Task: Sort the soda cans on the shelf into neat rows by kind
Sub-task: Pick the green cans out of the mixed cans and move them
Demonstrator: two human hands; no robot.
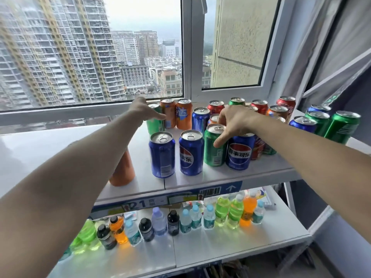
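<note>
Soda cans stand mixed on the white top shelf (pixel 220 175). In the front row are two blue cans (pixel 161 155) (pixel 191 153), a front green can (pixel 213 149) and another blue can (pixel 240 153). My right hand (pixel 236 121) grips the front green can from the right, with the thumb on its front and the fingers behind its rim. At the back left, my left hand (pixel 143 109) wraps a back green can (pixel 154 122) beside two orange cans (pixel 183 114). Red, orange and green cans (pixel 260 106) crowd the back right.
An orange can (pixel 122 169) stands under my left forearm near the shelf's front edge. Blue and green cans (pixel 341 125) sit on a ledge at the right. The window frame (pixel 187 57) runs close behind the cans. The lower shelf (pixel 220 243) holds several bottles.
</note>
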